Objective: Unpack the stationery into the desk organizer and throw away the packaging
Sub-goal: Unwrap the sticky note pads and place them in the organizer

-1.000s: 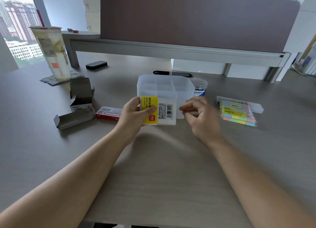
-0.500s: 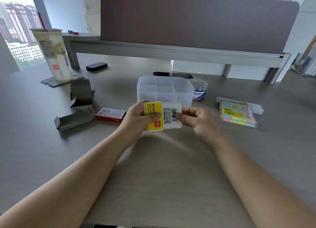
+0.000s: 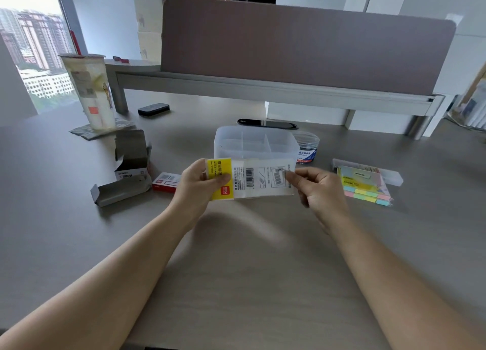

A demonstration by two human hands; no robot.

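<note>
A clear plastic wrapper (image 3: 259, 179) with a yellow label and a barcode is stretched out flat above the desk. My left hand (image 3: 200, 185) pinches its yellow end, thumb on top. At the wrapper's right edge, my right hand (image 3: 319, 189) pinches it between thumb and fingers. Just behind it stands the translucent desk organizer (image 3: 255, 144), with dividers inside. A pack of coloured sticky notes (image 3: 364, 188) lies to the right, and a red staple box (image 3: 167, 182) to the left.
An opened grey cardboard box (image 3: 128, 165) lies at the left. A round tub of clips (image 3: 306, 147) stands beside the organizer. A tall drink cup (image 3: 90, 92) and a black eraser (image 3: 153, 109) sit at the back left. A partition (image 3: 302, 42) closes off the desk's far side.
My right hand took hold of the wrapper's right edge and pulled it out to the right, so the folded wrapper now lies unfolded and about twice as wide.
</note>
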